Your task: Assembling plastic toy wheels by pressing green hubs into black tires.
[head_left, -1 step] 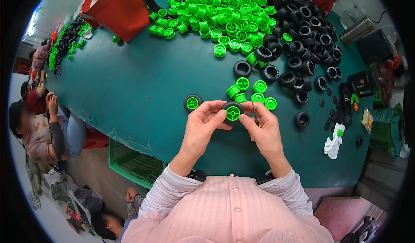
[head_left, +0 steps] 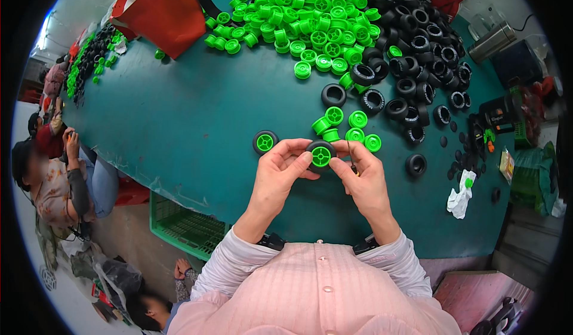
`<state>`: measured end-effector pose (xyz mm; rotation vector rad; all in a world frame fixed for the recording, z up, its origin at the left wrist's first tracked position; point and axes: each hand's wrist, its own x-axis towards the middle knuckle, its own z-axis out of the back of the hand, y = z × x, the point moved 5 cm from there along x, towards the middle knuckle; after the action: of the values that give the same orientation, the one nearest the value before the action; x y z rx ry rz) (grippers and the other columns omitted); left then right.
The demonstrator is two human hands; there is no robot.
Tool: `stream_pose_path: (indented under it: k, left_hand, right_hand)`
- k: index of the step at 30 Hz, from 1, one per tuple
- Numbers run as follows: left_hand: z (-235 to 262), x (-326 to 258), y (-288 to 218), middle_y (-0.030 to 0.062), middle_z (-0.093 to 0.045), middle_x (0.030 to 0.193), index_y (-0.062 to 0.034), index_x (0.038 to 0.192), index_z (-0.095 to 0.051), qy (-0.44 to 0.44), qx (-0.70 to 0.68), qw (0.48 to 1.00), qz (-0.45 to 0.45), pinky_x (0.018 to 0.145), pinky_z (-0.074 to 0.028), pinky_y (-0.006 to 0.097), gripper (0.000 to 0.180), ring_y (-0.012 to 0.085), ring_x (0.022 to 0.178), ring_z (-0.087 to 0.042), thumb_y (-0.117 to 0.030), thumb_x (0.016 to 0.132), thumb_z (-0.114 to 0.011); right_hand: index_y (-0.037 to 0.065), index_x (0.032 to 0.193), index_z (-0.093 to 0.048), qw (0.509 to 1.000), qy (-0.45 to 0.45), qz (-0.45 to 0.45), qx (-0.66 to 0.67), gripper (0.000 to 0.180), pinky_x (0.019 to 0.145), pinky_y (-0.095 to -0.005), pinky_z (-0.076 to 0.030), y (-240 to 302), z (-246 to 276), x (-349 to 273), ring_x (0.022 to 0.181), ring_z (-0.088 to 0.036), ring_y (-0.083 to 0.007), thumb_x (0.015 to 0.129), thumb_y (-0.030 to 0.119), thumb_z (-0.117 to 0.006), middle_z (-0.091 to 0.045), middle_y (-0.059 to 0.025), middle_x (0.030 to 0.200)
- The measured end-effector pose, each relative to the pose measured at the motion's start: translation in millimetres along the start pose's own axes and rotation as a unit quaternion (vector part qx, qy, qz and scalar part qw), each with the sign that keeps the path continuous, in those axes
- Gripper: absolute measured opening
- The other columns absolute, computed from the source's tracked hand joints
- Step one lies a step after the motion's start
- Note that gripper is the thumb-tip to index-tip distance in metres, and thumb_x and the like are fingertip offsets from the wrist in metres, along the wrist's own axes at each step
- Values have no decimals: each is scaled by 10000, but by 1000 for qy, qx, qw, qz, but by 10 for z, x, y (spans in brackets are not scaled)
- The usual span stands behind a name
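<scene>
Holding one small wheel [head_left: 321, 155], black tyre on green hub, above the near part of the teal table [head_left: 179, 126]: left hand [head_left: 279, 174] and right hand [head_left: 363, 177] pinch it from either side, fingertips closed on its rim. Finished wheel [head_left: 265, 141] lies just left; loose green hubs [head_left: 352, 127] beyond; black tyres [head_left: 412, 66] heaped farther right.

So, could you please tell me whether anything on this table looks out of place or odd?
Only a crumpled white cloth lying among the loose black tyres near the table's right edge; otherwise nothing stands out.
</scene>
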<state>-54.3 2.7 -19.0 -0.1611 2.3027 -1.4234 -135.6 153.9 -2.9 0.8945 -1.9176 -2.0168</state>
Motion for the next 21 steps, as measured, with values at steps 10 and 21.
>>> stream_pose_path:
  k: [10, 21]
  left_hand:
    - [-30, 7, 36, 98, -676, 1116, 36, 1281, -576, 40, 16, 999, 20, 767, -612, 318, 354, 171, 990, -676, -116, 971, -657]
    - [-32, -6, 35, 90, -670, 1093, 36, 1259, -579, 19, -3, 1000, 18, 762, -595, 299, 341, 160, 984, -666, -144, 980, -658]
  right_hand:
    - [6, 1177, -677, 1000, -22, 20, -7, 252, 500, -191, -383, -12, 26, 4, 632, -492, -17, 944, 99, -677, -679, -5, 947]
    - [3, 1137, -682, 1000, -11, 2, -9, 233, 519, -195, -391, -17, 11, -6, 618, -475, -18, 926, 100, -692, -656, 8, 945]
